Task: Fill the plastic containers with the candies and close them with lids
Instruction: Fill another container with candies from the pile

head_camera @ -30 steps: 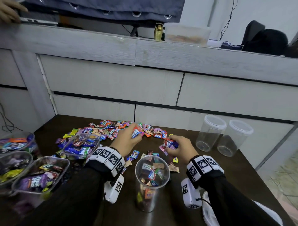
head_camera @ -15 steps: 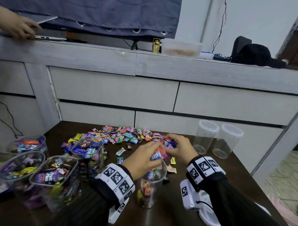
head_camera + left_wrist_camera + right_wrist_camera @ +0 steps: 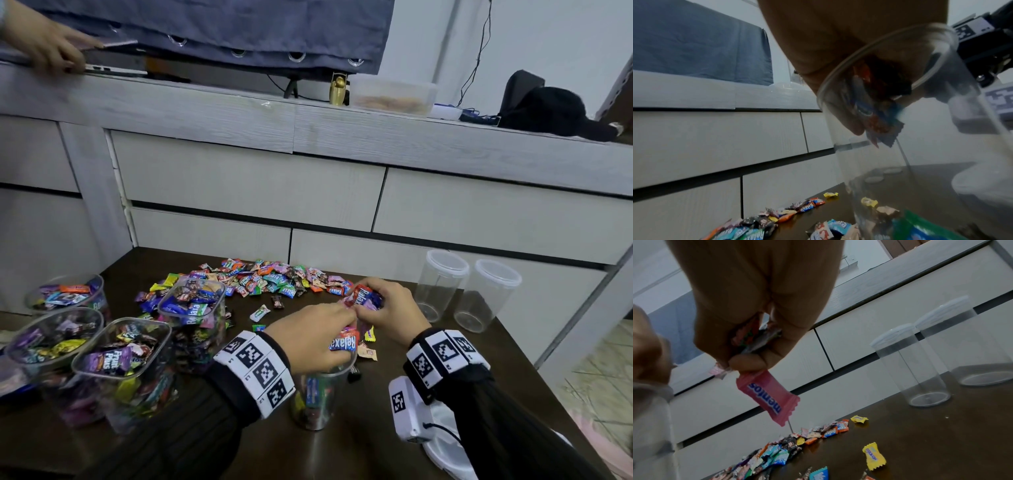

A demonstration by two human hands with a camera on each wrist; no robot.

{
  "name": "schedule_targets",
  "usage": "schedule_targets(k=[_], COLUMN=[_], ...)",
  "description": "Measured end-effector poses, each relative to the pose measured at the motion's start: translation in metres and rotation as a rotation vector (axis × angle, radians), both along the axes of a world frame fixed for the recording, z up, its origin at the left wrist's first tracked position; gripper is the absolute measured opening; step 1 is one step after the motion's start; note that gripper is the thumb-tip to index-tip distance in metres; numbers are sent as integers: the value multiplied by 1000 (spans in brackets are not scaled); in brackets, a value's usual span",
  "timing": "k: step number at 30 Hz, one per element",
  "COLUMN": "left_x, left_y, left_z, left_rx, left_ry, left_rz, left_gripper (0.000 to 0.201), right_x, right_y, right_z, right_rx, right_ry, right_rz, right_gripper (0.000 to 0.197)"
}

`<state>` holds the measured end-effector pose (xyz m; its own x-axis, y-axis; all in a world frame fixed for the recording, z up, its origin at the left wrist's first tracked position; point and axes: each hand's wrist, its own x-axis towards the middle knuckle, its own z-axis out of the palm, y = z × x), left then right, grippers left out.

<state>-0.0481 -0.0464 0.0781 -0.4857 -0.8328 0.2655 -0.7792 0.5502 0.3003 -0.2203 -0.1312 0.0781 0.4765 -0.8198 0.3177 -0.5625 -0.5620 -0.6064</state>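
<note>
- Two hands have come together above the open jar [image 3: 318, 394] near the table's front edge, where a second ago they were apart at the near edge of the candy heap [image 3: 260, 279].
- Over that second the left hand [image 3: 310, 337] has travelled back from the heap with its catch and now sits over the jar's mouth, fingers curled round a few wrapped sweets; the left wrist view shows a blue-and-orange wrapper [image 3: 877, 120] hanging from the fingertips just inside the rim.
- My reading is that this handful is about to drop, so the jar gains another small load; it looks only partly filled.
- Meanwhile the right hand [image 3: 383, 311] has stayed just beyond the jar and holds its own bunch, a red wrapper showing on top and, in the right wrist view, a pink sweet [image 3: 766, 395] dangling from the pinch.
- Its load probably goes in next.
- Four tubs [image 3: 120, 349] on the left already hold sweets but show no lids.
- Another two lidded jars [image 3: 469, 291] stand empty on the right, well apart from the hands.
- Plenty of sweets are left on the table, so filling seems far from finished and the lids are yet to come.
</note>
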Motion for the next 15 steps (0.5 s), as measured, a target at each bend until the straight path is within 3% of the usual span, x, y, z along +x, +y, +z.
schedule_targets(k=[11, 15], left_x=[1, 7], left_y=[-4, -4], left_z=[13, 13], left_rx=[55, 125], left_ry=[-216, -157], left_rz=[41, 13], left_gripper=[28, 26], right_x=[10, 12], right_y=[19, 22], right_z=[32, 39], right_rx=[24, 37], right_ry=[-166, -212], right_rz=[121, 138], right_gripper=[24, 24])
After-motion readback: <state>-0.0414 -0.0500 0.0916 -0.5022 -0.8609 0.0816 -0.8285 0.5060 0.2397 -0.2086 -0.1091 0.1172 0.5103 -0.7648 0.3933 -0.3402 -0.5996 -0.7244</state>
